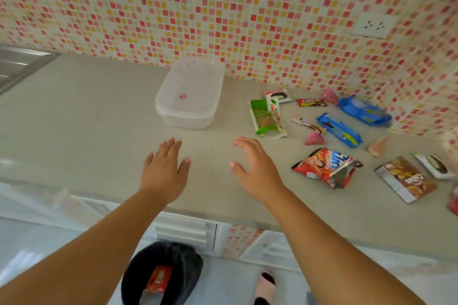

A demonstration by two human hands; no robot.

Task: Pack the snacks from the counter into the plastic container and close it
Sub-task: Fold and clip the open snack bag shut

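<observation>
Reaching toward a lidded plastic container [189, 96], nothing packed yet.
Left hand [162, 169] and right hand [255, 171] hover with fingers released; snacks [329, 129] lie scattered on the tabletop [86, 119], right.

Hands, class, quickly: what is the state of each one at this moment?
Left hand: open, fingers spread, holding nothing, above the counter.
Right hand: open, fingers loosely extended, holding nothing.

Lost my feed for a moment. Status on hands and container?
Left hand and right hand open, empty, over counter. Plastic container lid on. Snacks, including red chip bag, unpacked at right. Path clear.
</observation>
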